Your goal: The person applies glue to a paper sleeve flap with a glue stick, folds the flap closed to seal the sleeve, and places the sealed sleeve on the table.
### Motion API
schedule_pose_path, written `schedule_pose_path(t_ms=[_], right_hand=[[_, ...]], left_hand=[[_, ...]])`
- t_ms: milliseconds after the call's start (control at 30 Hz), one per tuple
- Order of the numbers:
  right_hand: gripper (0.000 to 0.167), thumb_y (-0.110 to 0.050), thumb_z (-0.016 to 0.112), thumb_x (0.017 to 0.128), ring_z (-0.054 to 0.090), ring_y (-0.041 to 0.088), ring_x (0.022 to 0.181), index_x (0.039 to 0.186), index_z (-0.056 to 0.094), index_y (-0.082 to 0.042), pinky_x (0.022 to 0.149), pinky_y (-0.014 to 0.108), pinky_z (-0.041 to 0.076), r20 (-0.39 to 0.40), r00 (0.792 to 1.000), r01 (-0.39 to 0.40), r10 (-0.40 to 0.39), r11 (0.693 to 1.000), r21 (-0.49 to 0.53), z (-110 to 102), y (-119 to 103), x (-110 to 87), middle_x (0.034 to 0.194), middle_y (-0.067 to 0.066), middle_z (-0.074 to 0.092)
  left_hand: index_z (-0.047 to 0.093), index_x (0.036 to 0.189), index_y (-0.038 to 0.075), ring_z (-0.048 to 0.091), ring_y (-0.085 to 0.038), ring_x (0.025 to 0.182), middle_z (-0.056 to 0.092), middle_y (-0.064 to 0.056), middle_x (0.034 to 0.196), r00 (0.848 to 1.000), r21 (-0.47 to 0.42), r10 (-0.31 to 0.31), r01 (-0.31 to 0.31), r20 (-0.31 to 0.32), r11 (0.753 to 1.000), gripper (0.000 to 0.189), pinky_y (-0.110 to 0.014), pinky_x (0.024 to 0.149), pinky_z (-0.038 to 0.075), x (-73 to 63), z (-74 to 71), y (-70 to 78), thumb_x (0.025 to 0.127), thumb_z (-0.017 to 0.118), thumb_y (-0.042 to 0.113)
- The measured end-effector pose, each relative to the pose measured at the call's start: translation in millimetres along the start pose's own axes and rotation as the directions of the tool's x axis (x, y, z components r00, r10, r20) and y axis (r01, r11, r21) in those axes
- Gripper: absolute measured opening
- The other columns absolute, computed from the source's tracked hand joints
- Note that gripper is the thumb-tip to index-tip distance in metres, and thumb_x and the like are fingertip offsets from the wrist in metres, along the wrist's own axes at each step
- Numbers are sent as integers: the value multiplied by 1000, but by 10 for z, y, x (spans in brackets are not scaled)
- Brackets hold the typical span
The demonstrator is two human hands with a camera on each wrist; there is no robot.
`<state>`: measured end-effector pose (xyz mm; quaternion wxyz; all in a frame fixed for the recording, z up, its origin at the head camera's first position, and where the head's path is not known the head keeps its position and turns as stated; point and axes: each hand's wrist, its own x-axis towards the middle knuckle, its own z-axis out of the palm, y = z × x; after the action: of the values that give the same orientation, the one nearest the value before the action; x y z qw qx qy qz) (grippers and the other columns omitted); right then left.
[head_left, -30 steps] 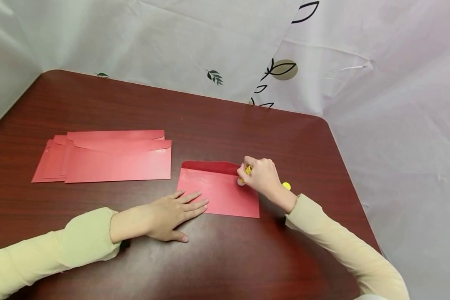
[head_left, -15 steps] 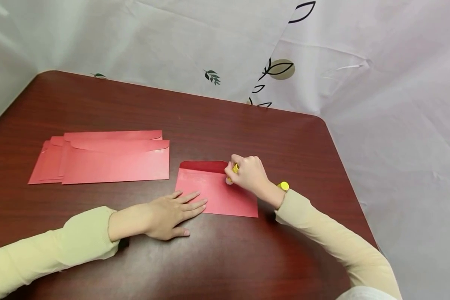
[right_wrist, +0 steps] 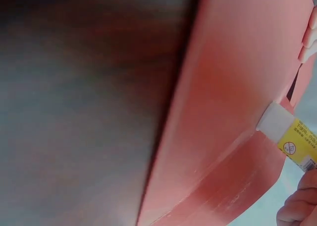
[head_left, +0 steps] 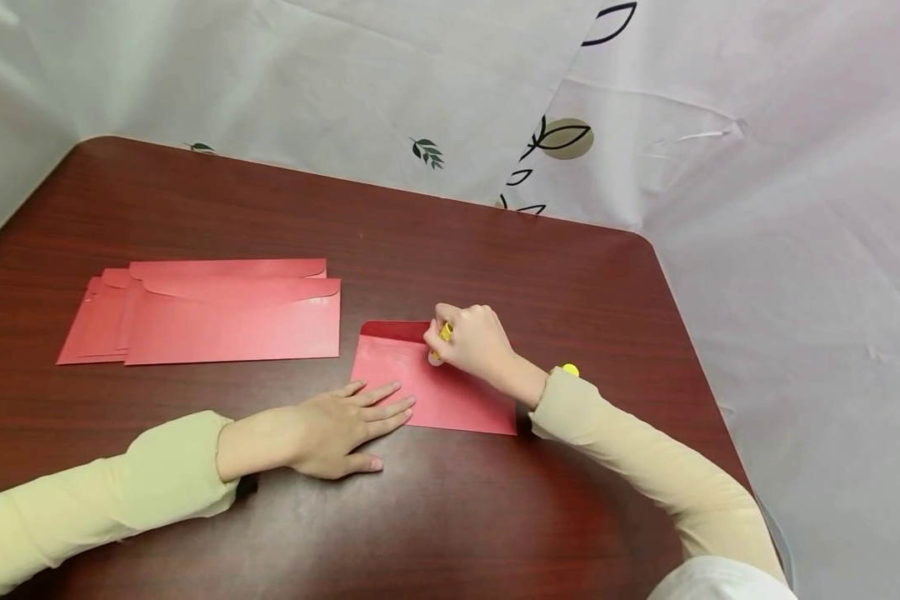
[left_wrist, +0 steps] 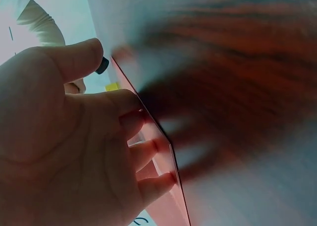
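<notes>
A red envelope point(head_left: 465, 396) lies on the table with its darker flap point(head_left: 392, 331) folded open at the far side. My left hand point(head_left: 341, 431) rests flat with spread fingers over the envelope's near left corner. In my right hand point(head_left: 474, 342) I grip a yellow glue stick point(head_left: 446, 332), tilted, its white end against the envelope by the flap's fold. The right wrist view shows the label and white collar of the glue stick point(right_wrist: 297, 141) close up, with shiny streaks along the flap point(right_wrist: 233, 191). The glue tip itself is hidden.
Several red envelopes point(head_left: 232, 329) lie overlapping in a pile at the left of the table. A small yellow cap-like piece point(head_left: 571, 369) stands behind my right wrist. A pale printed cloth point(head_left: 330, 92) hangs behind the brown table point(head_left: 390, 225).
My right hand has slid left along the fold with the glue stick, from near the envelope's right end to about its middle. My left hand stays put.
</notes>
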<state>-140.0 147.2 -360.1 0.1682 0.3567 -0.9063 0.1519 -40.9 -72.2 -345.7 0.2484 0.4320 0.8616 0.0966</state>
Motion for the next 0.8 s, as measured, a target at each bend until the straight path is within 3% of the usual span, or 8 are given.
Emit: schedule_pose_path(t_ms=[800], right_hand=[[25,-17,58,86,37,7,38,63,50,-13,42,14,26,151,988,15,-30,995,99,222,-408,505,46,-6,42]], left_hand=[[29,152,17,18,-25,149,24,2,160,1000,-2,12,-12,-4,1000,73,-55,117,21,-12,-3,-17,93,53,53]])
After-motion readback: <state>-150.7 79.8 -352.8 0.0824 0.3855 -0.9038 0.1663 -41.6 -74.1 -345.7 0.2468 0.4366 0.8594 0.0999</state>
